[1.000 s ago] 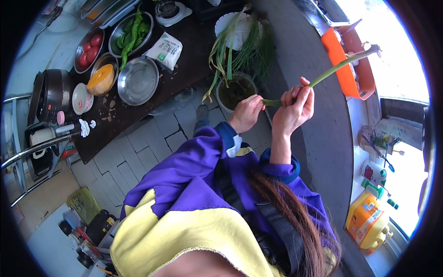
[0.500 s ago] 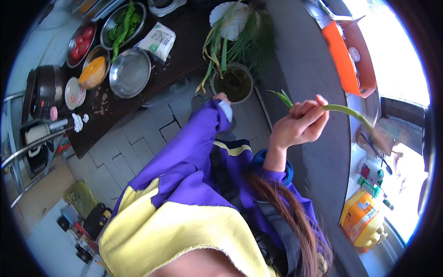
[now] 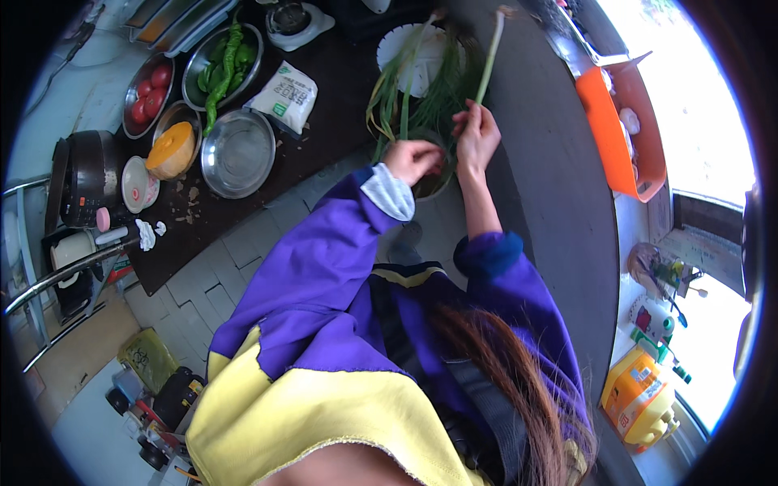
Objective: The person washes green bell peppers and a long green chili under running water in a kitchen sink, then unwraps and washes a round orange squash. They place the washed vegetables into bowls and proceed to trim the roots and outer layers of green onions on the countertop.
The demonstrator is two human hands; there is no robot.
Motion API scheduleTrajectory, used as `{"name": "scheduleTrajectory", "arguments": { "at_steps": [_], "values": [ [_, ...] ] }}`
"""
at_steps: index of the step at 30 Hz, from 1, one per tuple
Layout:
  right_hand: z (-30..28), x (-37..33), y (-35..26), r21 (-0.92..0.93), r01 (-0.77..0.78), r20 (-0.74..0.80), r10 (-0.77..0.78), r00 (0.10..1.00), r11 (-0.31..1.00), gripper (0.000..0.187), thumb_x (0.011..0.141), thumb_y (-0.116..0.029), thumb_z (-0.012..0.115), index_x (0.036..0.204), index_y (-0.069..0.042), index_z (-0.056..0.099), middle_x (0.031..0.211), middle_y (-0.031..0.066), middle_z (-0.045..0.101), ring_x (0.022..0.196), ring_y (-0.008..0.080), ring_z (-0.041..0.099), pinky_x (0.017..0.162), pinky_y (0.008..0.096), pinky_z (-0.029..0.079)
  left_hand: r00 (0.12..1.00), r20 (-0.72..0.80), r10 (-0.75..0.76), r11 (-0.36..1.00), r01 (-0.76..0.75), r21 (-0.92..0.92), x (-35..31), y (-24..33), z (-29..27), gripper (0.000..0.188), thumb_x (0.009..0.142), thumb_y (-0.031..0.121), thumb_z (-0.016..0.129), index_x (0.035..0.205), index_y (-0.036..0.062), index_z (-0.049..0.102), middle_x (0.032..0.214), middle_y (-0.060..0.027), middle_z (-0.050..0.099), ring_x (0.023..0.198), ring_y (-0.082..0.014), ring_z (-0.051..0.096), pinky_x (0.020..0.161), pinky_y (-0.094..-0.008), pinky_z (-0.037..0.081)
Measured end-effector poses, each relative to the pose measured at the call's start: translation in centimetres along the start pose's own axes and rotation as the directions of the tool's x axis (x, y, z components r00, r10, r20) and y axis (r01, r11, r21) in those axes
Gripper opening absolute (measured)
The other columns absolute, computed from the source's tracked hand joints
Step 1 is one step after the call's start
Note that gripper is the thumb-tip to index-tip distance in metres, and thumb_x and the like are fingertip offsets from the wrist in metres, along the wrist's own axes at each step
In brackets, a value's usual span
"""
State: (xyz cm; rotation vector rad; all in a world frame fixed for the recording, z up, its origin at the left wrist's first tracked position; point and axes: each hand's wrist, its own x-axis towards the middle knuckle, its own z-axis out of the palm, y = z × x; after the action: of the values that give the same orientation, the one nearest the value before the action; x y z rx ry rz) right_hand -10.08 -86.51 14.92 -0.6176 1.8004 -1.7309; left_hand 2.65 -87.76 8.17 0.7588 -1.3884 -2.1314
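Note:
My right hand (image 3: 476, 136) is closed around the pale stalk of a scallion (image 3: 489, 63), whose root end points away from me. Beside it, my left hand (image 3: 415, 160) has its fingers curled together over a bucket (image 3: 439, 188); what they pinch, if anything, is hidden. Just beyond both hands, more scallions (image 3: 447, 91) with long green leaves lie across a white scalloped plate (image 3: 392, 53). Some leaves hang toward the bucket, which my hands mostly cover.
On the dark table at left are an empty metal bowl (image 3: 237, 154), a white packet (image 3: 285, 97), green peppers (image 3: 227, 69), tomatoes (image 3: 150, 95) and cut pumpkin (image 3: 172, 151). At right, an orange basket (image 3: 600, 130) and a yellow jug (image 3: 640, 397) line the windowsill.
My right hand has swung from the right side inward and forward with the scallion, whose root end now points away. My left hand has risen from beside the bucket to over it.

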Motion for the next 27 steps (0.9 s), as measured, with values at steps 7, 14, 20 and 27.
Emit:
{"name": "scheduleTrajectory", "arguments": {
  "at_steps": [7,14,20,27],
  "values": [
    [6.3,8.0,4.4,-0.632,0.095,0.117,-0.027,0.993,0.769,0.037,0.083,-0.028,0.048,0.096,0.006,0.051,0.082,0.0255,0.058,0.073,0.037,0.057,0.068,0.0414,0.044,0.712,-0.538,0.452,0.76,0.009,0.65,7.3,4.3,-11.0,0.013,0.071,0.015,0.064,0.079,0.0052,0.06,0.069,-0.0083,0.061,0.063,-0.0195,0.061,0.059,-0.0293,0.048],
    [6.6,6.9,3.6,-0.737,0.366,0.3,-0.21,0.931,0.568,0.043,0.073,-0.011,0.054,0.11,0.006,0.042,0.092,0.0275,0.052,0.081,0.0419,0.053,0.07,0.0445,0.044,0.788,-0.576,0.216,0.489,0.424,0.763,12.7,1.9,-12.1,0.031,0.066,0.03,0.069,0.078,0.0044,0.057,0.071,-0.009,0.062,0.068,-0.0265,0.06,0.066,-0.0353,0.047],
    [7.9,7.3,3.1,-0.63,0.26,0.312,-0.068,0.948,0.732,0.037,0.079,-0.019,0.052,0.109,0.002,0.048,0.094,0.0194,0.055,0.08,0.0311,0.056,0.068,0.0381,0.044,0.892,-0.452,0.004,0.792,0.273,0.545,11.8,6.8,-14.6,0.024,0.074,0.023,0.063,0.088,0.0028,0.063,0.074,-0.0054,0.063,0.07,-0.0138,0.059,0.067,-0.0259,0.045],
    [12.9,6.9,1.7,0.221,-0.602,0.613,0.371,0.698,0.767,0.03,0.089,-0.026,0.042,0.104,-0.002,0.052,0.088,0.007,0.058,0.078,0.015,0.055,0.067,0.0275,0.045,0.992,-0.112,-0.057,0.922,0.095,0.376,6.7,11.6,-14.0,0.022,0.08,0.018,0.059,0.093,-0.0003,0.061,0.079,-0.0014,0.061,0.071,-0.0063,0.054,0.065,-0.0207,0.042]
  ]
}}
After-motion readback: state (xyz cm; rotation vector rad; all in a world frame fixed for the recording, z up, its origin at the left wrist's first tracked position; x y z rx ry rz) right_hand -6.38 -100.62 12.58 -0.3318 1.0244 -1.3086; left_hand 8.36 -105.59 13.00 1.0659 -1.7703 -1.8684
